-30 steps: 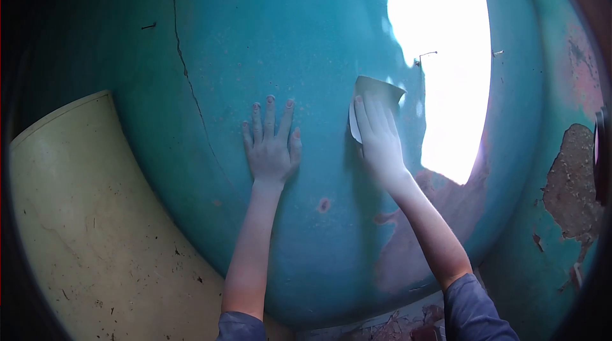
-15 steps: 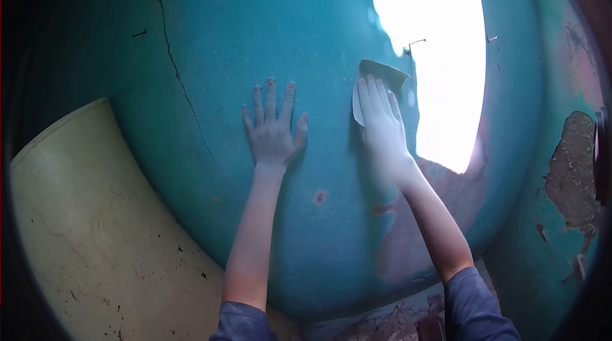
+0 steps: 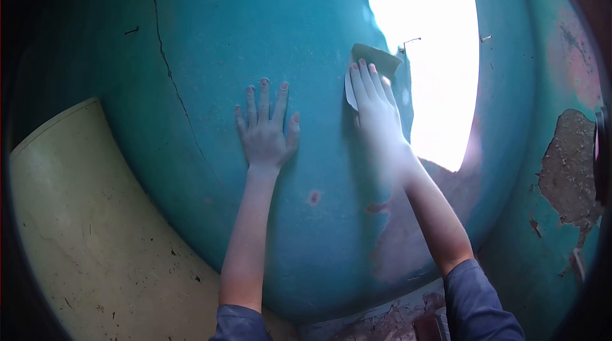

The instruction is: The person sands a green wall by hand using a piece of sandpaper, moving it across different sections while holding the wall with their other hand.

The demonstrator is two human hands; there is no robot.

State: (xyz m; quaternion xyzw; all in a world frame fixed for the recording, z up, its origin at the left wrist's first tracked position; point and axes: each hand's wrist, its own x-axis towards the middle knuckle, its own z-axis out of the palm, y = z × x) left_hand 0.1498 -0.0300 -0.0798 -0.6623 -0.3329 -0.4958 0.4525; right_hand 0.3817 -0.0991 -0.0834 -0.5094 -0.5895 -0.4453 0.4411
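My left hand point(image 3: 264, 134) lies flat against the blue-green wall point(image 3: 306, 156), its fingers spread and nothing under them that shows. To the right, my right hand point(image 3: 377, 104) presses a piece of sandpaper point(image 3: 377, 57) to the wall, palm down with its fingers stretched over the sheet. The sheet's dark upper part sticks out beyond the fingertips, and a pale edge shows on the left of the hand. The rest of it is hidden beneath the hand.
Bright light point(image 3: 440, 54) falls on the wall at right, beside a nail point(image 3: 411, 40). A long crack point(image 3: 164, 54) runs down the left. A cream panel point(image 3: 83, 213) stands at lower left. Bare plaster point(image 3: 570, 169) shows on the right-hand wall.
My right hand and the sandpaper have slid up the wall a little. My left hand keeps its place on the wall, and the whole view has shifted slightly.
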